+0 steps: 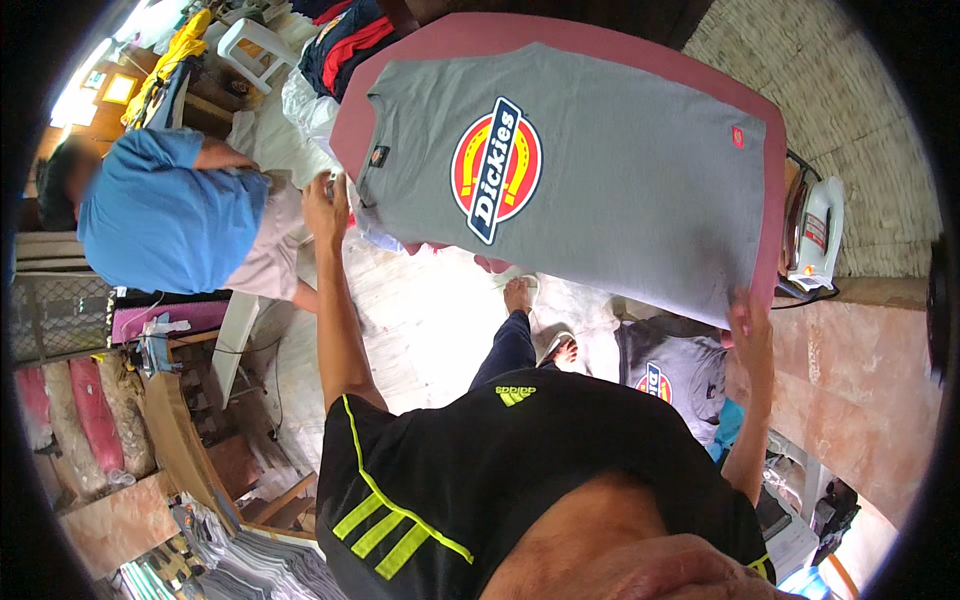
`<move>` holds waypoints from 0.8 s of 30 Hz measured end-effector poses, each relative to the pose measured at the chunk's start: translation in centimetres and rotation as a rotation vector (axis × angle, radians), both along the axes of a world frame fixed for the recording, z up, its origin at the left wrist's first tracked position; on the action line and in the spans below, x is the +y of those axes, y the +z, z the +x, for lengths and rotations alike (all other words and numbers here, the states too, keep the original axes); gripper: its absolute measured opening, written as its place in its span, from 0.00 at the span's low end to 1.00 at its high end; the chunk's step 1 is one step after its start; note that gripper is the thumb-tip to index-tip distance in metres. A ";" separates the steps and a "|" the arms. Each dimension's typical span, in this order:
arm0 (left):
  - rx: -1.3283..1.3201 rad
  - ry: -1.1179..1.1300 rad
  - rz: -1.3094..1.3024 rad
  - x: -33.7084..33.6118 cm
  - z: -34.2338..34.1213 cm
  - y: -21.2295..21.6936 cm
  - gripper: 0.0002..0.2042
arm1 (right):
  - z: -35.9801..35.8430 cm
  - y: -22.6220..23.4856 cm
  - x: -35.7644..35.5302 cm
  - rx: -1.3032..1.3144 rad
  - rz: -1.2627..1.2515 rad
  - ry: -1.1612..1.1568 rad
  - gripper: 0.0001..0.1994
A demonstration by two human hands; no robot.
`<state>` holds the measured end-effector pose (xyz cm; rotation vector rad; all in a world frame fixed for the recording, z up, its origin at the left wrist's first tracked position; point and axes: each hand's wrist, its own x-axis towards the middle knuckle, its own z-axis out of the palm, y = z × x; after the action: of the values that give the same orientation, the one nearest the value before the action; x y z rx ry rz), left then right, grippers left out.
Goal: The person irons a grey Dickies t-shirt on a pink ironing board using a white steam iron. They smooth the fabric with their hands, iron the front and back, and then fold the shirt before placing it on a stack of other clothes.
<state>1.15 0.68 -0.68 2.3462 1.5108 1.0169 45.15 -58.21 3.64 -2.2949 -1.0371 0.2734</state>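
Standing closest, under the camera: a black short-sleeved top with lime-green stripes [520,470], both bare forearms reaching up and away from it.

Gripping with the right hand [750,325], fingers closed over the near right corner of a grey cotton T-shirt with a round red, yellow and navy chest print [590,170]. Pinching with the left hand [326,205], closed on the shirt's far-left edge beside the collar. Lying spread between the two grips, print up, over a maroon padded pressing board [455,35], the shirt looking flat and nearly free of creases, sleeves not clearly showing.

Judging by this: laying-out and smoothing appearing largely done, folding or lifting off seemingly not yet begun.

Below the right grip, waiting on a lower surface: another grey T-shirt with the same print [665,375]. Just beyond the right grip, resting at the board's end: a white electric iron [815,235]. Down past the left elbow: a stack of folded grey garments [255,565]. Beyond the left grip, bending nearby: a person in a blue shirt [165,215]. Farther still: a white plastic chair [250,45].
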 end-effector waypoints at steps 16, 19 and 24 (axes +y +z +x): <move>0.175 -0.073 -0.168 14.5 18.0 2.1 0.28 | 5.2 -1.1 50.3 -0.457 0.052 0.262 0.18; 0.120 -0.132 -0.193 15.2 18.3 2.2 0.26 | 6.1 -1.4 51.1 -0.270 0.086 0.328 0.17; -0.083 -0.221 -0.186 16.1 18.1 1.6 0.20 | 7.7 -0.5 51.5 0.066 0.101 0.408 0.15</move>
<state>19.28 16.79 0.96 2.2509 1.2260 0.8684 52.85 -6.66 3.14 -1.9565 -1.4448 0.4449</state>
